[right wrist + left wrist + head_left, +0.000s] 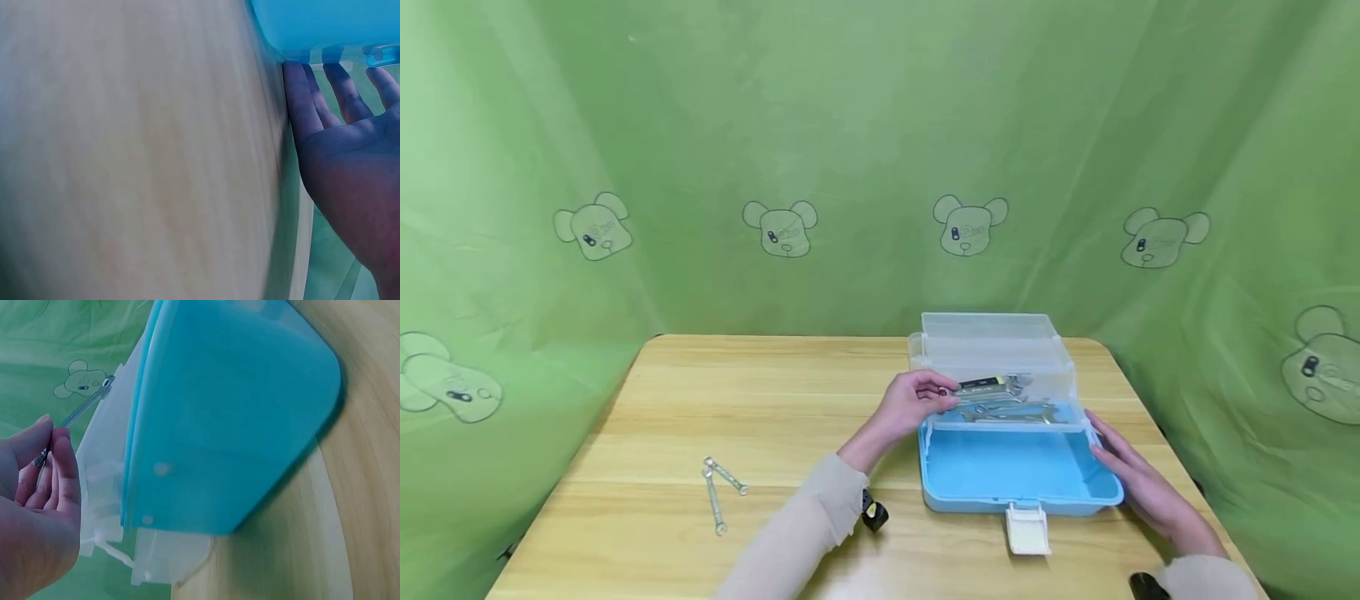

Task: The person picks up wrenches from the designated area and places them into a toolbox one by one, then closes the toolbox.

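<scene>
A blue toolbox (951, 504) stands with its lid up and its translucent tray (1067, 392) raised at the back. Several wrenches (1011, 414) lie in the tray, beside a small black label with a yellow end. Over the tray's left end, my left hand (913, 404) pinches a metal wrench (87, 409) between thumb and fingers; its far end sticks out past the fingertips. My right hand (1142, 487) rests against the right side of the box, its fingers extended along the blue wall.
Two wrenches (713, 500) lie on the wooden table (647, 417) at the left. The white latch (1028, 531) hangs down at the front of the box. Green curtains (850, 125) with bear-face prints surround the table.
</scene>
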A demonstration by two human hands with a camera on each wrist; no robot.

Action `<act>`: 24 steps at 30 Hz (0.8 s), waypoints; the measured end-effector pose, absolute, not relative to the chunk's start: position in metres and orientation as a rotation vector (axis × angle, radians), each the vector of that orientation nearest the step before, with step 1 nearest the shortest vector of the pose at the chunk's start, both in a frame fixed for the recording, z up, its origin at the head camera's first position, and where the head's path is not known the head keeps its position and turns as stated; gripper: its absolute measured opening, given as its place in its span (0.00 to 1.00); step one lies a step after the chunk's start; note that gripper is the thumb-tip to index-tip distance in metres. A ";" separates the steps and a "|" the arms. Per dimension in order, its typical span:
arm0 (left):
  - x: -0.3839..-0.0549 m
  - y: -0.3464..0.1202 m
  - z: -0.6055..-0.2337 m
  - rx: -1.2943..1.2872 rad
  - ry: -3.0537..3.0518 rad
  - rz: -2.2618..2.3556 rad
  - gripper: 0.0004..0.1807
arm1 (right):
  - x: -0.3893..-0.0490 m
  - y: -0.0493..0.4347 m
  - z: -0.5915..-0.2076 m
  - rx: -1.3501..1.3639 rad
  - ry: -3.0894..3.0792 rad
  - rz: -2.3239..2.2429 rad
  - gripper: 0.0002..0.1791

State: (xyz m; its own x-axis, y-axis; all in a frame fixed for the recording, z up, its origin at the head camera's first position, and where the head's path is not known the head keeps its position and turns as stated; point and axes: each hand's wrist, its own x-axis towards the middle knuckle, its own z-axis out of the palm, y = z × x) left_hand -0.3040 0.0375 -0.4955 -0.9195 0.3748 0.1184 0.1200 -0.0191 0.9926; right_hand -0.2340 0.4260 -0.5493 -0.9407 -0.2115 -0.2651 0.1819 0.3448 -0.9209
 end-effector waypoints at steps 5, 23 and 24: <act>-0.302 0.047 -0.491 0.525 2.099 2.015 0.12 | -0.233 0.426 -0.550 -0.022 2.292 -1.620 0.39; -0.303 0.078 -0.480 0.495 2.401 1.828 0.10 | -0.230 0.428 -0.548 -0.083 2.328 -1.656 0.39; -0.303 0.080 -0.480 0.507 2.424 1.799 0.10 | -0.229 0.429 -0.548 -0.087 2.325 -1.665 0.39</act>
State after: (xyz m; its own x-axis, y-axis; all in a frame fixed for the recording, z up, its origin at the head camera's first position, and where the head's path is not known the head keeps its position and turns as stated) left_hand -0.3034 0.0803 -0.4802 -0.9420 0.3092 0.1304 0.2144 0.2555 0.9427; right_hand -0.2289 0.4295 -0.5481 -0.9591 -0.2094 -0.1904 0.1128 0.3343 -0.9357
